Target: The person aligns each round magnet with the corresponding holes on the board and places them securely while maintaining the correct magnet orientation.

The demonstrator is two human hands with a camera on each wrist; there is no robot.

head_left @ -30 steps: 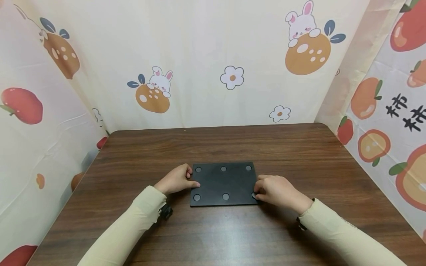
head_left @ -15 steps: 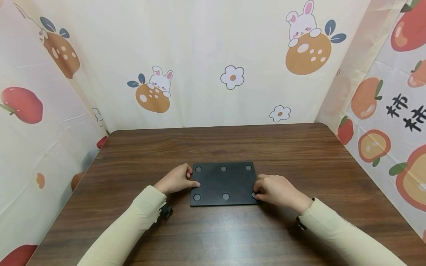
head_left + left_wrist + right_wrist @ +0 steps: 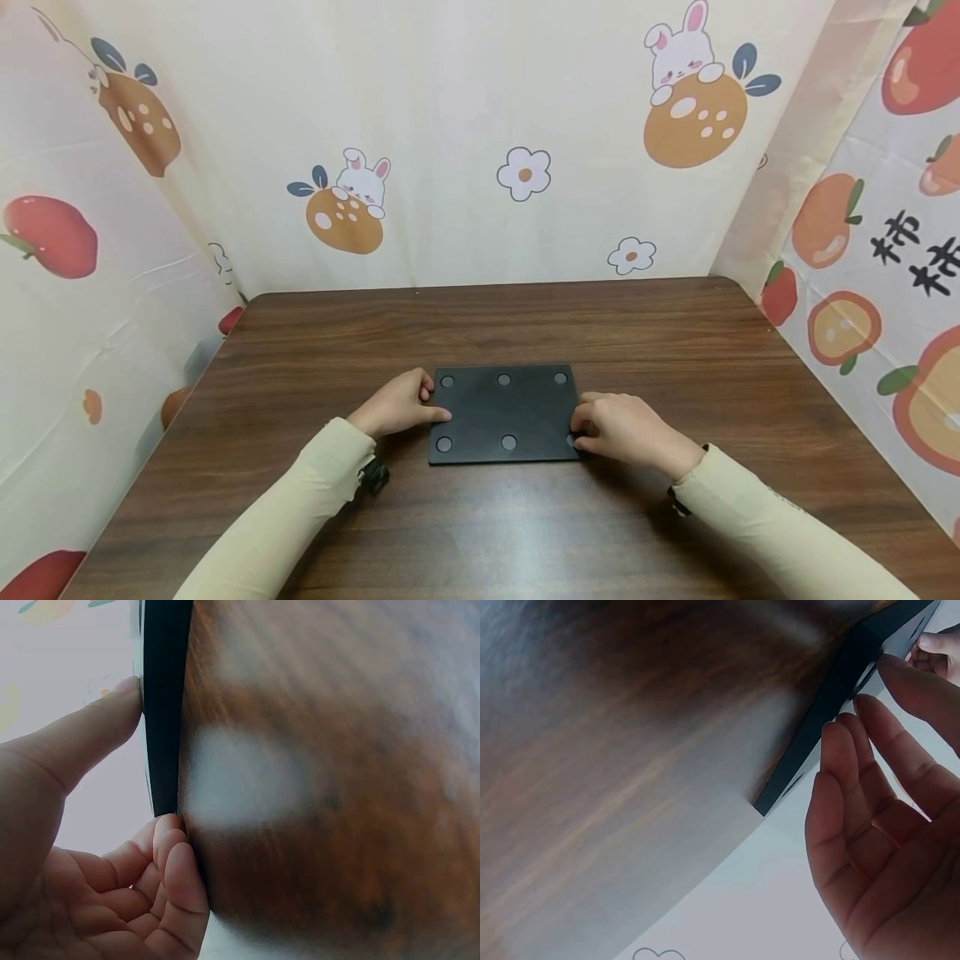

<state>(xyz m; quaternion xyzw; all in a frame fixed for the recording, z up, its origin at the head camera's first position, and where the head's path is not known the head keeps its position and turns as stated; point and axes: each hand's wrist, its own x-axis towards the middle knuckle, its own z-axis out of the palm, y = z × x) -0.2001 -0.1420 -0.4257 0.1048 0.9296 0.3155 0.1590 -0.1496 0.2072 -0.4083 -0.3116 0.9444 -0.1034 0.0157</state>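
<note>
A flat black rectangular board (image 3: 504, 412) lies on the table, with several grey round spots along its far and near edges. At its left edge is my left hand (image 3: 396, 406); the thumb rests on the top face and the curled fingers touch the edge. In the left wrist view the thumb (image 3: 112, 724) and fingers meet the board (image 3: 165, 705) from different sides. My right hand (image 3: 626, 429) bends its fingers over the near right corner, with thumb and fingertips at the round spot there, partly covering it. Whether they pinch something small is hidden.
The brown wood-grain table (image 3: 480, 533) extends around the board on all sides. A printed curtain (image 3: 450, 125) with rabbits, fruit and flowers closes off the back, and similar cloth hangs at both sides.
Both hands stay at the board, which keeps its place. My right fingertips have shifted very slightly left at the near right spot.
</note>
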